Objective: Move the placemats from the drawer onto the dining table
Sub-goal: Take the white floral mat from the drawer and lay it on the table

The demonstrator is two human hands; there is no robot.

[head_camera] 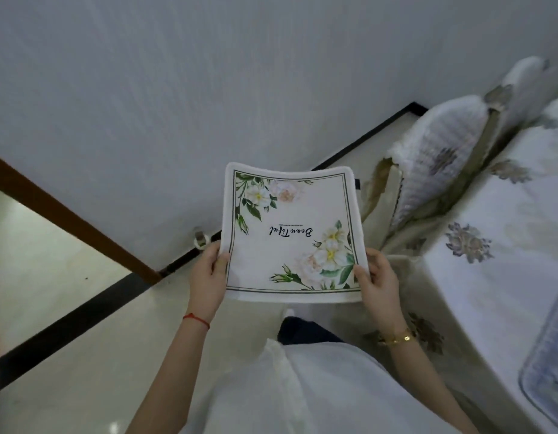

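hands: your left hand (208,277) and right hand (376,278) each pinch a side edge of the placemat (290,236)
worktop: the covered worktop (490,261) sits off to your right, so the right hand's nearer

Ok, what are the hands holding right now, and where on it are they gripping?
Both hands hold one floral placemat in the air. The left hand grips its left edge near the lower corner; the right hand grips its right edge near the lower corner.

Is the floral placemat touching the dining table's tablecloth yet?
Apart. The head view shows the white floral placemat held by both hands over the floor, with a clear gap to the flower-patterned tablecloth on the right.
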